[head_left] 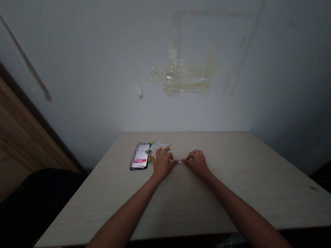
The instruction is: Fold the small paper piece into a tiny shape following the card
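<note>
A small thin white strip (181, 161) spans the gap between my two hands, low over the table or lying on it. My left hand (161, 164) pinches its left end with the thumb and a finger, while the other fingers spread over a printed paper packet (161, 144). From the right, my right hand (199, 163) pinches the other end, its remaining fingers curled. The packet is white with coloured print, and something green (150, 158) shows from under it. What the strip is exactly is too small to tell.
A smartphone (143, 162) with a lit, partly blurred screen lies left of the packet. The pale wooden table (116, 199) meets a wall (107, 60) with peeling tape (182, 78). A dark chair-like shape (43, 202) stands at the left, and a wooden panel (8, 125) behind it.
</note>
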Tool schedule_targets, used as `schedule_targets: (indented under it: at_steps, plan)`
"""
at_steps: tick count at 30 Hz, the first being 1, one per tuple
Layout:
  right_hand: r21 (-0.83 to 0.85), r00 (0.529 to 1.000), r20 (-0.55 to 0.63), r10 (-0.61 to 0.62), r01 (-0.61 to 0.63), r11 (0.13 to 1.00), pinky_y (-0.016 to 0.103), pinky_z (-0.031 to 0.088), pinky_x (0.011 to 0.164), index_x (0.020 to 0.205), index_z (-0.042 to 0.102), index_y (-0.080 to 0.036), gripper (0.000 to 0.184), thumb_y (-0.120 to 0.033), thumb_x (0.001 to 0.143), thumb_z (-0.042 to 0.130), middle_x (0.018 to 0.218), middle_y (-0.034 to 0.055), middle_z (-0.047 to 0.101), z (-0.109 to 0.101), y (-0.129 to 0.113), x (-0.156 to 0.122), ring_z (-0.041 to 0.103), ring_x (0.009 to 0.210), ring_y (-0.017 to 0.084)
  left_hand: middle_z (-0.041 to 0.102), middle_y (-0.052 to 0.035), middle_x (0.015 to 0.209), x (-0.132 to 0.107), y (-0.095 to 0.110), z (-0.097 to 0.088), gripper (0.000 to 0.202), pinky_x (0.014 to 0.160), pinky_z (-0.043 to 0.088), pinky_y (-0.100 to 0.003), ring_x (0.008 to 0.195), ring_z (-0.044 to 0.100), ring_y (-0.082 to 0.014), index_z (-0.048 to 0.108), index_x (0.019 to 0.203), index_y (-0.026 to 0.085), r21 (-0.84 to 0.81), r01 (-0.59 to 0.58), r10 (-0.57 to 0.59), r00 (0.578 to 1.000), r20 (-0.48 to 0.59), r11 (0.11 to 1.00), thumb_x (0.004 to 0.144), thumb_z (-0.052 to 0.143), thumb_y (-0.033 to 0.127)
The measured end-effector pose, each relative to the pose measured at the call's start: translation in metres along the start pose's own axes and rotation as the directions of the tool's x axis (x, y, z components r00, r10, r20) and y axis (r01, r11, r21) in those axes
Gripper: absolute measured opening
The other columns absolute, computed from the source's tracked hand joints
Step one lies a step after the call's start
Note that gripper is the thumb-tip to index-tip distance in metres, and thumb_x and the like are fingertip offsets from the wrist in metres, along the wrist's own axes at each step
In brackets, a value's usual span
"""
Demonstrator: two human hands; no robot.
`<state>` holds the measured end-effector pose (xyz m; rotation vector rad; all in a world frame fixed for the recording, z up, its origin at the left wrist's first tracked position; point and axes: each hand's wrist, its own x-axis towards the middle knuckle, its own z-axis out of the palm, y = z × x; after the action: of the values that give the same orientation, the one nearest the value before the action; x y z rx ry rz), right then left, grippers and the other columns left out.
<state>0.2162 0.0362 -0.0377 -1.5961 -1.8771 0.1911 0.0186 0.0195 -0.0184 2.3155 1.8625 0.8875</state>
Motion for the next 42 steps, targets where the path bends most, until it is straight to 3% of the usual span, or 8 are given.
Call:
schedule_targets:
  at_steps: [23, 31, 42]
  plan:
    - [-0.025, 0.998, -0.004, 0.056, -0.056, 0.998, 0.036, 0.039, 0.084, 0.073, 0.073, -0.022, 0.026, -0.047, 0.069, 0.076, 0.093, 0.0106, 0.062, 0.0036, -0.0034, 0.0023, 0.051, 0.099, 0.028, 0.051, -0.0085, 0.134, 0.0003, 0.004, 0.0048, 0.024, 0.105, 0.012, -0.073, 0.132, 0.033, -0.0348, 0.066, 0.086, 0.025, 0.03, 0.051, -0.051, 0.999, -0.002, 0.998, 0.075, 0.073, 0.045]
    - [-0.021, 0.998, 0.013, 0.064, -0.063, 0.998, 0.035, 0.037, 0.085, 0.082, 0.071, -0.023, 0.026, -0.046, 0.071, 0.076, 0.097, 0.0084, 0.06, 0.0006, -0.0052, 0.0, 0.049, 0.101, 0.026, 0.051, -0.0036, 0.137, -0.0016, 0.0057, 0.004, 0.015, 0.105, 0.008, -0.074, 0.135, 0.031, -0.0329, 0.069, 0.09, 0.032, 0.001, -0.002, 0.002, 1.0, 0.009, 1.0, 0.077, 0.072, 0.039]
    - [0.013, 0.993, -0.031, -0.111, 0.112, 0.994, 0.035, 0.037, 0.09, 0.083, 0.073, -0.024, 0.011, -0.034, 0.079, 0.071, 0.093, 0.0062, 0.062, 0.0015, -0.0034, -0.0037, 0.049, 0.1, 0.023, 0.054, 0.0007, 0.135, -0.0041, 0.0056, 0.0011, 0.014, 0.104, 0.003, -0.077, 0.134, 0.033, -0.0324, 0.071, 0.081, 0.03, 0.051, -0.084, 0.083, 0.996, 0.03, 0.995, 0.08, 0.068, 0.043]
